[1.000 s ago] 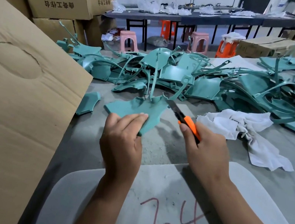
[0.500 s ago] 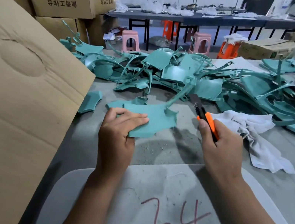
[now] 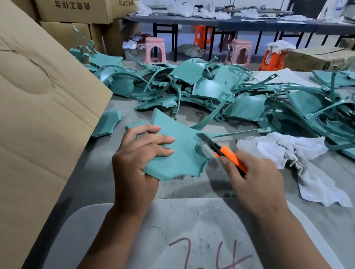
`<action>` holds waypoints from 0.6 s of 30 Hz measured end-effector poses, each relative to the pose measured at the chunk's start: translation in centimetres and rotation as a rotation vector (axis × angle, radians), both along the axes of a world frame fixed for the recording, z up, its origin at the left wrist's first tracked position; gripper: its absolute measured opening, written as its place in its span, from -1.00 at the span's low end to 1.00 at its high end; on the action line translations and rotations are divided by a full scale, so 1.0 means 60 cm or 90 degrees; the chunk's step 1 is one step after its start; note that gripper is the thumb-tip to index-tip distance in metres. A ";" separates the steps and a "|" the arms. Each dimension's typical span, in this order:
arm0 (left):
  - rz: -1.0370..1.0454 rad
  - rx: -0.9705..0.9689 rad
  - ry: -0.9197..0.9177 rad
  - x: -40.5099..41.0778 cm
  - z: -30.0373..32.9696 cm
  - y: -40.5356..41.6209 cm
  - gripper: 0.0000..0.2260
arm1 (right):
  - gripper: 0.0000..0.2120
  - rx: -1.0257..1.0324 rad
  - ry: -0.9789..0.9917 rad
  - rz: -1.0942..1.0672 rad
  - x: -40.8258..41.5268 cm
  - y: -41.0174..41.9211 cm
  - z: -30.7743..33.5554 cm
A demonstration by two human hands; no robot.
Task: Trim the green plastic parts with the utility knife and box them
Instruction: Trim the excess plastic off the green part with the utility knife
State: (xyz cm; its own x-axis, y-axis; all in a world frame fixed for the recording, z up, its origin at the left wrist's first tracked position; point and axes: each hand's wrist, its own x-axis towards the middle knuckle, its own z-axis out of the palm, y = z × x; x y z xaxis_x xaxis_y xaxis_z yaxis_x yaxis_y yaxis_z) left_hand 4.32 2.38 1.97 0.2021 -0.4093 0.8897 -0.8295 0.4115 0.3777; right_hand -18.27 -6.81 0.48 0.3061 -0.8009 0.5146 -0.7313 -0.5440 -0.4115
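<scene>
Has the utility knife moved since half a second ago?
Yes. The utility knife has moved left, away from the white rag, and its blade now meets the green plastic part.

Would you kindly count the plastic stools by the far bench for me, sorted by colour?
Pink stools: 2
Orange stools: 2
Total: 4 plainly seen. A reddish shape between the bench legs is too unclear to count.
</scene>
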 end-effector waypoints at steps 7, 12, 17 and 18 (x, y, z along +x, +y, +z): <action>-0.003 0.020 0.013 -0.007 -0.001 0.001 -0.75 | -0.55 0.021 0.097 -0.013 -0.001 -0.005 -0.003; 0.001 0.030 0.007 -0.009 -0.002 0.000 -0.75 | -0.57 0.031 0.108 -0.015 0.003 0.000 -0.005; 0.007 0.046 0.015 -0.015 -0.001 -0.001 -0.76 | -0.56 0.006 0.082 -0.109 0.012 0.009 0.000; 0.011 0.049 0.026 -0.017 -0.001 -0.002 -0.74 | -0.57 -0.012 0.068 -0.121 0.016 0.011 0.001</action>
State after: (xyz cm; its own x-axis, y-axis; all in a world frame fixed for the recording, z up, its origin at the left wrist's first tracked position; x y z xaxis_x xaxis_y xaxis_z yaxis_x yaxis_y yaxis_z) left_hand 3.32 2.28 1.93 0.2446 -0.4717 0.8471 -0.8197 0.3660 0.4405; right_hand -17.33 -6.13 0.52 0.2037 -0.8397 0.5034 -0.8606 -0.3987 -0.3168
